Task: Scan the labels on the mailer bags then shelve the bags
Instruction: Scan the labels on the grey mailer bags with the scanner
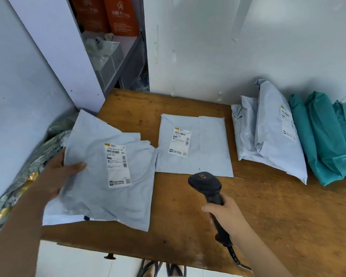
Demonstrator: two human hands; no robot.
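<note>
From the head view, I judge the job to be in its scanning half, with shelving not yet begun for anything I can see.

My left grip holds the near mailer bag by its left edge, thumb on top and fingers underneath. The bag's label faces up over the desk's left front part. More grey layers show under that bag, though I cannot tell how many.

My right grip is wrapped round the handle of the scanner. Its head points forward, just short of the lower edge of the flat mailer bag, which lies label-up mid-desk. I see no beam on either label, so I cannot say whether either one has been read.

To the right, grey mailer bags lean in a row against the wall, with teal bags just beside them. I cannot tell whether these are scanned or waiting. The shelf unit behind the desk's far left corner holds boxes and orange cartons, and I can make out none of these bags there.

By my estimate at least two labels are left to scan, and then every bag on the desk needs carrying to the shelf.
</note>
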